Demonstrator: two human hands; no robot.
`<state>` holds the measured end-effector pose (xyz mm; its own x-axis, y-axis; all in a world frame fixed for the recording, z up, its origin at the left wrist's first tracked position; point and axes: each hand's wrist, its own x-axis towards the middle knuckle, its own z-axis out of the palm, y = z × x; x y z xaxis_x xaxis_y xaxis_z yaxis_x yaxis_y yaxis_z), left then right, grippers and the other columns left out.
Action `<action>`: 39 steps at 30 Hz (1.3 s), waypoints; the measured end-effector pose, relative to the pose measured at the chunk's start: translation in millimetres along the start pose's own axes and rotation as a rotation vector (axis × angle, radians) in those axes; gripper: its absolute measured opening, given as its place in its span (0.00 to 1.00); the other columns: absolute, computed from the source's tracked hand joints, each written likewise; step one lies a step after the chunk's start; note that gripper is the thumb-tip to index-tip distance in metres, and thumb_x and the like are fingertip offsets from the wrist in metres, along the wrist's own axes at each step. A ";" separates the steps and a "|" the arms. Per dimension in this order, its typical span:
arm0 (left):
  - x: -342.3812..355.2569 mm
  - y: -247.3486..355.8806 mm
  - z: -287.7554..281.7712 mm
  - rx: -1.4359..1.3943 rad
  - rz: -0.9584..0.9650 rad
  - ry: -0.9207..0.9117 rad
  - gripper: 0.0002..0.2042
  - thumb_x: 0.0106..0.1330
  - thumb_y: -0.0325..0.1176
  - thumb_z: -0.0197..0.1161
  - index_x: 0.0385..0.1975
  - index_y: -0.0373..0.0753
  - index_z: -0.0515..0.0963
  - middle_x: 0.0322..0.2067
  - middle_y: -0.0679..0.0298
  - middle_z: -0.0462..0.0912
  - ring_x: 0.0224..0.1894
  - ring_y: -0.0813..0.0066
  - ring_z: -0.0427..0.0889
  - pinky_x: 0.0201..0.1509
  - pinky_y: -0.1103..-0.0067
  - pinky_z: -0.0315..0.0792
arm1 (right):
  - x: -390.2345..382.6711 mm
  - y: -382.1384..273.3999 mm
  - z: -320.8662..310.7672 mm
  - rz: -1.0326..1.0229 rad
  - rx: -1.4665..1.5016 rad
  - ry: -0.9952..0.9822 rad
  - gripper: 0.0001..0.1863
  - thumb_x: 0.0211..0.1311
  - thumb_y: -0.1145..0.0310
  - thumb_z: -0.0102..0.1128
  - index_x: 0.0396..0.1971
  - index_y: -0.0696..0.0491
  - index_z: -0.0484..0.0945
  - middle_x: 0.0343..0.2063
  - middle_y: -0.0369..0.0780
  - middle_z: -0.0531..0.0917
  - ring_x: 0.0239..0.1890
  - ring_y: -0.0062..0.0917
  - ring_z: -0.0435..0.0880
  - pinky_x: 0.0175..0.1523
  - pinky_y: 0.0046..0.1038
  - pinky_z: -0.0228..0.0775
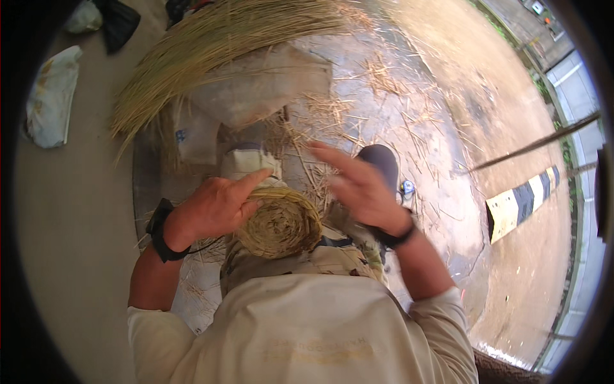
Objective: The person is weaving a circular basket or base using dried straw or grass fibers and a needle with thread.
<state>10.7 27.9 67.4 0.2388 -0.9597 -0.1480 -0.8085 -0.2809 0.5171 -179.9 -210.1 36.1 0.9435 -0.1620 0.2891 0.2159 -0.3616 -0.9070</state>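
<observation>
A small round basket of coiled, woven straw [279,225] rests on my lap, its hollow turned up toward me. At its left rim is my left hand [217,206], the thumb over the edge and the index finger stretched along the far outer side. My right hand [359,187] is raised to the right of the basket, apart from it. That hand is smeared by motion, but its fingers look stretched out and I see nothing in them. Both wrists wear dark bands.
Beyond my feet lies a large bundle of long straw [224,54] over a pale sack [268,86]. Loose straw pieces [384,77] litter the grey mat. White bag [52,99] at left; striped black-and-pale block [523,201] at right. A small blue-and-white object [407,187] lies beside my shoe [380,160].
</observation>
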 end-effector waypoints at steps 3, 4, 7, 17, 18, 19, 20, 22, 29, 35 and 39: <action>9.9 7.2 4.7 -0.034 0.073 0.052 0.22 0.68 0.27 0.66 0.63 0.41 0.78 0.43 0.47 0.88 0.44 0.47 0.89 0.46 0.62 0.83 | 21.8 55.0 39.5 0.061 0.191 -0.120 0.26 0.78 0.61 0.60 0.68 0.59 0.74 0.58 0.49 0.85 0.56 0.36 0.85 0.59 0.32 0.76; 9.8 3.0 8.7 -0.041 0.104 0.092 0.23 0.68 0.27 0.66 0.63 0.42 0.78 0.44 0.48 0.88 0.44 0.47 0.89 0.45 0.62 0.83 | 13.8 65.3 34.6 0.187 0.193 -0.179 0.26 0.79 0.60 0.59 0.68 0.60 0.73 0.55 0.48 0.86 0.53 0.36 0.86 0.57 0.32 0.77; 8.3 -14.8 22.3 -0.087 0.134 0.107 0.25 0.67 0.27 0.67 0.65 0.49 0.77 0.45 0.51 0.89 0.44 0.48 0.89 0.48 0.62 0.84 | -11.0 77.4 -14.0 0.358 0.010 -0.531 0.26 0.80 0.59 0.58 0.67 0.62 0.74 0.49 0.46 0.89 0.47 0.34 0.87 0.52 0.32 0.77; 19.0 -19.2 36.0 -0.045 0.229 0.166 0.21 0.67 0.28 0.66 0.60 0.45 0.81 0.39 0.54 0.90 0.39 0.52 0.90 0.42 0.63 0.83 | 17.6 42.5 18.8 0.543 1.196 0.225 0.24 0.83 0.51 0.51 0.51 0.59 0.82 0.27 0.34 0.83 0.29 0.23 0.82 0.33 0.25 0.74; 17.3 -19.2 34.0 -0.006 0.223 0.136 0.20 0.67 0.28 0.66 0.60 0.44 0.81 0.39 0.54 0.89 0.38 0.52 0.89 0.42 0.63 0.83 | 18.5 63.7 18.3 0.478 1.152 0.164 0.24 0.83 0.51 0.51 0.49 0.59 0.82 0.25 0.33 0.81 0.27 0.22 0.81 0.31 0.23 0.72; 16.4 -18.8 32.0 0.032 0.219 0.108 0.20 0.67 0.29 0.66 0.60 0.43 0.81 0.38 0.53 0.89 0.38 0.51 0.89 0.41 0.63 0.82 | 18.5 80.6 9.9 0.532 1.228 0.154 0.23 0.83 0.52 0.51 0.47 0.60 0.82 0.24 0.32 0.78 0.26 0.21 0.78 0.29 0.23 0.68; 16.4 -18.5 31.3 0.050 0.235 0.111 0.20 0.67 0.29 0.66 0.60 0.42 0.81 0.37 0.53 0.89 0.37 0.50 0.89 0.41 0.63 0.82 | 16.1 96.7 -3.2 0.587 1.300 0.147 0.23 0.83 0.52 0.52 0.46 0.60 0.82 0.22 0.32 0.76 0.24 0.19 0.75 0.27 0.22 0.65; 11.0 -19.0 33.9 0.084 0.247 0.125 0.20 0.68 0.31 0.66 0.60 0.41 0.80 0.37 0.52 0.89 0.36 0.48 0.88 0.40 0.62 0.82 | 17.2 88.9 -3.8 0.670 1.219 0.132 0.22 0.83 0.54 0.53 0.43 0.60 0.82 0.21 0.30 0.71 0.22 0.17 0.68 0.24 0.21 0.58; -12.9 -34.2 42.7 0.000 0.129 0.191 0.17 0.70 0.30 0.64 0.58 0.36 0.78 0.38 0.48 0.88 0.38 0.44 0.88 0.40 0.59 0.82 | -5.3 46.8 5.5 0.752 0.977 0.149 0.20 0.83 0.57 0.54 0.39 0.59 0.82 0.19 0.27 0.64 0.20 0.14 0.59 0.23 0.22 0.52; -12.7 -33.2 60.6 -0.059 0.084 0.214 0.16 0.71 0.29 0.63 0.57 0.35 0.77 0.38 0.46 0.87 0.38 0.44 0.88 0.40 0.59 0.82 | 10.7 63.1 -3.6 0.612 1.082 0.321 0.19 0.83 0.56 0.54 0.42 0.58 0.81 0.21 0.28 0.66 0.21 0.16 0.62 0.27 0.23 0.58; -7.7 -31.4 63.0 -0.023 0.107 0.245 0.16 0.71 0.29 0.63 0.57 0.35 0.77 0.38 0.46 0.87 0.38 0.45 0.88 0.39 0.59 0.82 | 63.9 14.6 18.2 0.282 1.054 0.316 0.17 0.83 0.60 0.52 0.43 0.59 0.82 0.31 0.36 0.82 0.36 0.26 0.83 0.46 0.35 0.77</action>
<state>0.5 43.8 -0.8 0.2781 -0.9536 0.1156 -0.8241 -0.1750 0.5387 -111.9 -209.0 35.8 0.9186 -0.3933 -0.0371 0.2509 0.6533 -0.7143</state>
